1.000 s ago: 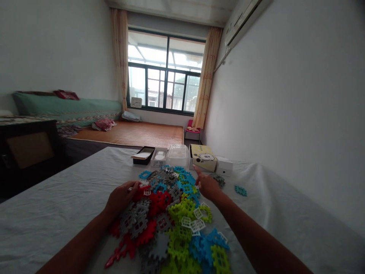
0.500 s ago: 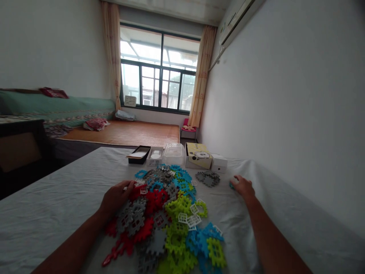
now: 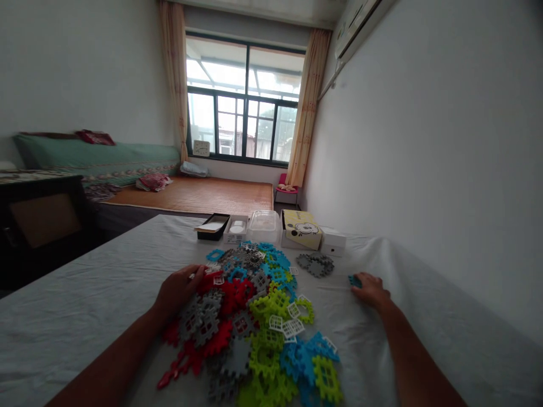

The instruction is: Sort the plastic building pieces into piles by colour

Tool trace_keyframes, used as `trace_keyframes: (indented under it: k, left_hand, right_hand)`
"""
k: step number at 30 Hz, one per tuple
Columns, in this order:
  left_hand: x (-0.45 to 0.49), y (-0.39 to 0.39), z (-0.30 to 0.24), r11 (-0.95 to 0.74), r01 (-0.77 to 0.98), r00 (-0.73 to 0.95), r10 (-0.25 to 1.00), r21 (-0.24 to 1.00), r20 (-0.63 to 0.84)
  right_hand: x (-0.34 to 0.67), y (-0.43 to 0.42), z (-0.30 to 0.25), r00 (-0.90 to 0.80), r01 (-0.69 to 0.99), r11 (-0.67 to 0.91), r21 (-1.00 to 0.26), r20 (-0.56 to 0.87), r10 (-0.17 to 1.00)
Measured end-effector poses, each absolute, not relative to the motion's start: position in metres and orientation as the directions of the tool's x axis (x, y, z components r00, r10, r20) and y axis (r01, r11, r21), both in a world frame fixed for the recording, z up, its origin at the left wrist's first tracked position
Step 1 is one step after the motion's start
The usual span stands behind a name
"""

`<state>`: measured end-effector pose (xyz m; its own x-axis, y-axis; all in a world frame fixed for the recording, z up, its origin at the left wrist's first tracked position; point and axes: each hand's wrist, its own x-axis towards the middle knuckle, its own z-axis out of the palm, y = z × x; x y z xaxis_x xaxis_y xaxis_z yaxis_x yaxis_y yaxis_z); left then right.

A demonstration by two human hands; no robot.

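Observation:
A heap of interlocking plastic building pieces lies on the sheet, with grey pieces (image 3: pixel 236 357), red pieces (image 3: pixel 218 338), lime-green pieces (image 3: pixel 271 353) and blue pieces (image 3: pixel 297 357). Small white lattice window pieces (image 3: pixel 292 328) are scattered over it. My left hand (image 3: pixel 178 289) rests at the heap's left edge, against the red pieces, fingers curled; a small white spot shows there, but what they hold is unclear. Off to the right, my right hand (image 3: pixel 372 289) pinches a teal-blue building piece (image 3: pixel 353 281) low over the sheet. Beyond it lie joined grey pieces (image 3: pixel 316 264).
Along the far edge stand a black tray (image 3: pixel 214 226), a white box (image 3: pixel 235 230), a clear plastic container (image 3: pixel 263 226), a yellow cartoon box (image 3: pixel 301 230) and a small white box (image 3: pixel 333 244). The grey sheet (image 3: pixel 106 271) rises in folds against the right wall.
My right hand has lowered slightly toward the sheet, and more of the teal-blue piece shows. My left hand stays at the heap's edge. The whole view has shifted a little.

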<state>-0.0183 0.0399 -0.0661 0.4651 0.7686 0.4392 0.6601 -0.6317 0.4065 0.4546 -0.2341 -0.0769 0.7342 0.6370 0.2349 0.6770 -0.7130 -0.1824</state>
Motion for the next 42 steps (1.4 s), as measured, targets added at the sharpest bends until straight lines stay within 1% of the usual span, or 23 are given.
trace_keyframes:
  k: [1, 2, 3, 5, 6, 7, 9, 11, 13, 16, 18, 22, 26, 29, 31, 33, 36, 38, 40, 42]
  left_hand:
    - [-0.018, 0.040, -0.066, -0.635, 0.662, 0.466, 0.765, 0.400, 0.444]
    - [-0.018, 0.040, -0.066, -0.637, 0.664, 0.466, 0.762, 0.391, 0.450]
    - [-0.017, 0.039, -0.066, -0.639, 0.667, 0.466, 0.759, 0.383, 0.454]
    - [-0.017, 0.038, -0.065, -0.639, 0.672, 0.464, 0.758, 0.374, 0.459]
    - [-0.017, 0.037, -0.064, -0.639, 0.671, 0.465, 0.758, 0.376, 0.458]
    - [-0.017, 0.037, -0.064, -0.640, 0.667, 0.467, 0.758, 0.381, 0.455]
    - [-0.017, 0.035, -0.063, -0.639, 0.659, 0.471, 0.761, 0.396, 0.445]
    - [-0.017, 0.034, -0.061, -0.638, 0.651, 0.476, 0.766, 0.411, 0.432]
    - [-0.017, 0.033, -0.060, -0.634, 0.647, 0.481, 0.770, 0.423, 0.419]
    - [-0.016, 0.033, -0.059, -0.635, 0.641, 0.481, 0.770, 0.431, 0.419]
    - [-0.016, 0.034, -0.060, -0.634, 0.640, 0.478, 0.771, 0.435, 0.420]
    - [-0.017, 0.038, -0.063, -0.613, 0.653, 0.466, 0.788, 0.445, 0.403]
    - [-0.017, 0.041, -0.065, -0.607, 0.673, 0.463, 0.791, 0.422, 0.400]
    - [-0.018, 0.041, -0.065, -0.618, 0.673, 0.469, 0.781, 0.406, 0.411]
    - [-0.018, 0.041, -0.065, -0.618, 0.673, 0.468, 0.781, 0.405, 0.414]
    - [-0.018, 0.041, -0.064, -0.619, 0.671, 0.470, 0.781, 0.408, 0.412]
    - [-0.018, 0.041, -0.063, -0.628, 0.658, 0.478, 0.775, 0.416, 0.413]
    - [-0.018, 0.040, -0.062, -0.629, 0.652, 0.478, 0.774, 0.423, 0.415]
    - [-0.018, 0.039, -0.061, -0.623, 0.653, 0.471, 0.779, 0.430, 0.414]
    - [-0.018, 0.038, -0.061, -0.622, 0.648, 0.469, 0.781, 0.439, 0.413]
  right_hand:
    - [0.444, -0.226, -0.073, 0.690, 0.721, -0.667, -0.186, 0.272, 0.670]
    - [0.430, -0.216, -0.069, 0.619, 0.784, -0.588, -0.198, 0.319, 0.718]
    - [0.412, -0.205, -0.066, 0.520, 0.854, -0.474, -0.213, 0.371, 0.769]
    - [0.372, -0.183, -0.063, 0.238, 0.960, -0.138, -0.243, 0.451, 0.860]
    - [0.352, -0.174, -0.063, 0.126, 0.967, -0.005, -0.256, 0.459, 0.879]
    - [0.334, -0.167, -0.065, 0.051, 0.963, 0.074, -0.260, 0.446, 0.893]
    - [0.309, -0.160, -0.069, -0.023, 0.954, 0.137, -0.267, 0.388, 0.921]
    - [0.299, -0.160, -0.071, -0.048, 0.943, 0.151, -0.297, 0.327, 0.944]
    - [0.301, -0.164, -0.071, -0.047, 0.915, 0.163, -0.368, 0.304, 0.952]
    - [0.306, -0.168, -0.069, 0.016, 0.870, 0.147, -0.470, 0.325, 0.946]
    - [0.306, -0.168, -0.068, 0.067, 0.856, 0.123, -0.503, 0.344, 0.937]
    - [0.301, -0.167, -0.068, 0.081, 0.865, 0.112, -0.489, 0.357, 0.931]
    - [0.298, -0.168, -0.065, 0.059, 0.871, 0.116, -0.478, 0.336, 0.940]
    - [0.301, -0.170, -0.060, 0.090, 0.861, 0.120, -0.495, 0.380, 0.921]
    - [0.305, -0.172, -0.059, 0.168, 0.833, 0.092, -0.546, 0.406, 0.898]
    - [0.311, -0.173, -0.059, 0.225, 0.773, 0.067, -0.631, 0.372, 0.901]
    - [0.320, -0.174, -0.061, 0.178, 0.664, 0.078, -0.744, 0.258, 0.950]
    - [0.329, -0.175, -0.059, 0.169, 0.620, 0.090, -0.779, 0.245, 0.955]
    - [0.343, -0.179, -0.055, 0.265, 0.582, 0.079, -0.810, 0.280, 0.923]
    - [0.363, -0.187, -0.051, 0.438, 0.527, 0.027, -0.850, 0.299, 0.848]
